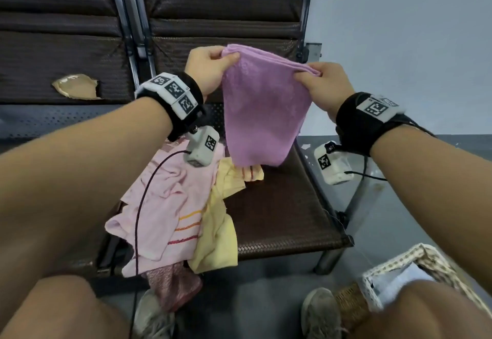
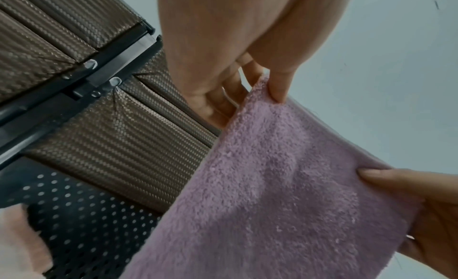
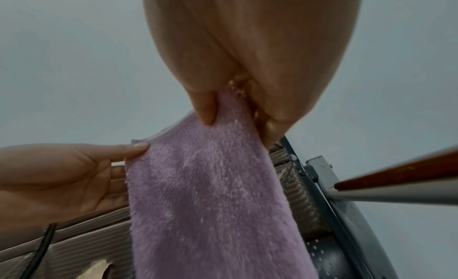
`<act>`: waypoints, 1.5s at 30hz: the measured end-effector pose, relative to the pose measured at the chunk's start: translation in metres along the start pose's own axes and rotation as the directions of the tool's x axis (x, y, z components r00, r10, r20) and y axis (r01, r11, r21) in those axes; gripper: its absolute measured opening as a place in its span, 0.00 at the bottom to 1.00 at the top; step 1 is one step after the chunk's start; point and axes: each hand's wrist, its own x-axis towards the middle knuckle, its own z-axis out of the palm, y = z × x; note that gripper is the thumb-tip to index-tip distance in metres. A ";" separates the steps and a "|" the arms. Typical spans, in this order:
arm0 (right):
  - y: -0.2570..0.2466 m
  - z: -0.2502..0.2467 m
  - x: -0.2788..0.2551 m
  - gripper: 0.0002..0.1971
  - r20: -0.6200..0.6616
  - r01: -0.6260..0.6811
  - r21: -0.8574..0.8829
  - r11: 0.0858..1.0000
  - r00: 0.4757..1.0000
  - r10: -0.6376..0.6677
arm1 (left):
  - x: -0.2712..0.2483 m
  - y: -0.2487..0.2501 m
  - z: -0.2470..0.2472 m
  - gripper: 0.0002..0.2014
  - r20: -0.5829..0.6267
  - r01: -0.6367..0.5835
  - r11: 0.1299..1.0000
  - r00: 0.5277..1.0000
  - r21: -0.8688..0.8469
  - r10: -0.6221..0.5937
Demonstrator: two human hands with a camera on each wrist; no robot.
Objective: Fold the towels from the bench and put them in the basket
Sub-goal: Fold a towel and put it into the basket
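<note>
A purple towel (image 1: 262, 110) hangs doubled over in the air above the brown bench seat (image 1: 282, 213). My left hand (image 1: 213, 68) pinches its upper left corner between thumb and fingers, and my right hand (image 1: 319, 80) pinches the upper right corner. The left wrist view has the fluffy purple towel (image 2: 285, 195) filling the lower right, my left hand (image 2: 257, 87) pinching its top edge. In the right wrist view my right hand (image 3: 228, 107) pinches the purple towel (image 3: 210, 195) from above. The lined wicker basket (image 1: 399, 269) stands on the floor at the lower right, partly hidden by my knee.
A heap of pink (image 1: 165, 205) and yellow (image 1: 218, 235) towels lies on the seat's left front, and a patterned pink cloth (image 1: 173, 285) droops over its edge. The bench backrest (image 1: 213, 6) rises behind. My shoes (image 1: 322, 314) and knees fill the bottom of the head view.
</note>
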 end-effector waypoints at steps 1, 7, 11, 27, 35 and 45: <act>0.001 0.001 -0.004 0.10 0.007 0.010 -0.003 1.000 1.000 -0.010 | -0.006 -0.002 -0.005 0.10 0.008 -0.005 1.000 1.000 -0.022 0.005; 0.031 0.018 -0.059 0.08 0.209 -0.034 -0.207 0.978 0.975 0.078 | -0.076 -0.055 -0.028 0.08 0.201 0.078 0.949 0.969 0.307 -0.144; 0.067 0.031 -0.110 0.09 0.509 -0.011 -0.365 0.931 0.835 0.209 | -0.133 -0.092 -0.029 0.13 0.409 0.149 0.875 0.839 0.461 -0.359; 0.140 0.069 -0.096 0.09 0.489 -0.314 -0.323 0.893 0.753 0.442 | -0.109 -0.163 0.021 0.02 0.286 0.434 0.757 0.740 0.488 -0.609; 0.171 0.103 -0.070 0.07 0.317 -0.229 -0.364 0.903 0.881 0.351 | -0.094 -0.218 0.036 0.09 0.089 0.297 0.725 0.893 0.622 -0.442; 0.157 0.078 -0.129 0.18 0.592 0.237 -0.420 0.876 0.804 0.066 | -0.139 -0.200 0.020 0.16 0.458 0.067 0.852 0.820 0.519 -0.343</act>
